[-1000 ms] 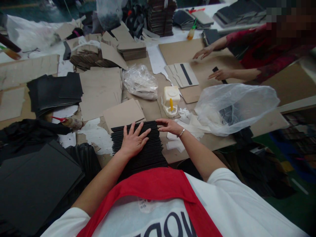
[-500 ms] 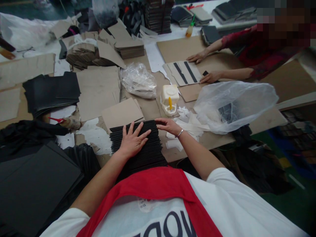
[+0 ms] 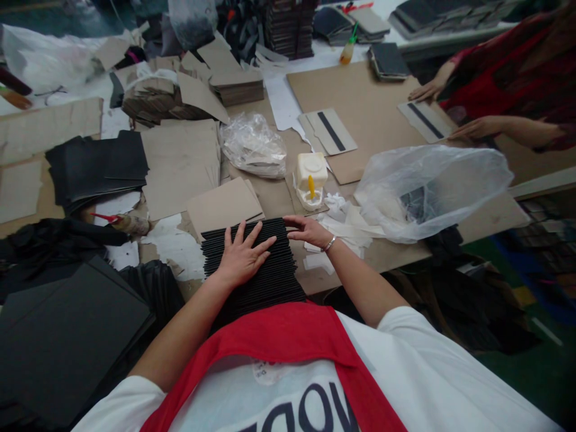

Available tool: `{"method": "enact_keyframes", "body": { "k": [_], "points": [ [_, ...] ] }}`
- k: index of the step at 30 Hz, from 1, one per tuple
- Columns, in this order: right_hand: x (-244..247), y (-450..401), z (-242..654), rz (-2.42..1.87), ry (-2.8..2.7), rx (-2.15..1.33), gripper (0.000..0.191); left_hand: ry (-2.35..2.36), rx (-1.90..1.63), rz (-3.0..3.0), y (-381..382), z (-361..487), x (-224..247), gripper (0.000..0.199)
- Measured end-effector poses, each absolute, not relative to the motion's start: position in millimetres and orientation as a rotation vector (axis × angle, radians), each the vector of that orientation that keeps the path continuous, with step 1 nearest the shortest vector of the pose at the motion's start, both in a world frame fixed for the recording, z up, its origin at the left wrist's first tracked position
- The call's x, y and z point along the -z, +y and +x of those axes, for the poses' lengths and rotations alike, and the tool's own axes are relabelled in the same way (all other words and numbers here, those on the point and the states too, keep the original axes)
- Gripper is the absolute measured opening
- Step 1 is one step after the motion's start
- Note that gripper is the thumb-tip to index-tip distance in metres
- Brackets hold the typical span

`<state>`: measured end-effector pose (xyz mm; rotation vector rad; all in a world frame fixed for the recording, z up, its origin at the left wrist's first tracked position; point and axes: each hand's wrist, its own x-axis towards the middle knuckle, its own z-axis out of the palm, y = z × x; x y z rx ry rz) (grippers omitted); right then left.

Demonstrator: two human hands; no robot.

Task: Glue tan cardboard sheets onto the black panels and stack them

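Note:
A row of thin black sheets or boards (image 3: 265, 282), fanned so that their edges show, lies at the table's near edge against my red apron. My left hand (image 3: 243, 255) rests flat on top of them with its fingers spread. At the far right corner of the sheets is my right hand (image 3: 308, 231), fingers stretched out and their tips touching the edge; it wears a silver bracelet. Just beyond the row lies a brown board (image 3: 225, 207). A white plastic tub with a yellow-handled tool (image 3: 311, 180) stands past my right hand.
A co-worker's hands (image 3: 477, 129) hold a grey board with a black strip at the right. A clear plastic bag (image 3: 436, 186) bulges near my right arm. Black sheets (image 3: 96, 168), grey boards (image 3: 180, 162) and a red-tipped bottle (image 3: 123, 223) lie to the left.
The co-worker's hands have moved right with one striped board, leaving another striped board behind on the brown sheet. My own hands have stayed in place on the black sheets.

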<state>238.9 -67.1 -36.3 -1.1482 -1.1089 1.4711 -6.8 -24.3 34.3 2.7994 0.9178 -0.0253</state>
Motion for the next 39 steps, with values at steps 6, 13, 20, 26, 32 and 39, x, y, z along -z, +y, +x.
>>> {"method": "enact_keyframes", "body": {
  "k": [6, 13, 20, 26, 32, 39],
  "points": [
    [37.1, -69.0, 235.3, -1.169, -1.100, -1.422, 0.057, 0.840, 0.064, 2.815, -23.3, -12.0, -34.6, 0.041],
    [35.8, -78.3, 234.9, -1.125, -1.112, -1.481, 0.068, 0.838, 0.085, 2.836, -25.0, -12.6, -34.9, 0.041],
    [31.8, -80.0, 232.4, -1.156, -1.115, -1.497, 0.073, 0.834, 0.075, 2.817, -25.0, -13.0, -34.6, 0.041],
    [28.6, -76.1, 234.9, -1.134, -1.147, -1.550, 0.071, 0.832, 0.059, 2.823, -26.2, -13.5, -34.8, 0.041],
    [32.4, -75.9, 231.8, -1.189, -1.147, -1.440, 0.066, 0.841, 0.070, 2.819, -26.5, -13.5, -35.3, 0.042],
    [34.5, -77.4, 228.1, -1.200, -1.116, -1.387, 0.063, 0.788, 0.082, 2.830, -24.9, -14.6, -36.7, 0.041]
  ]
}}
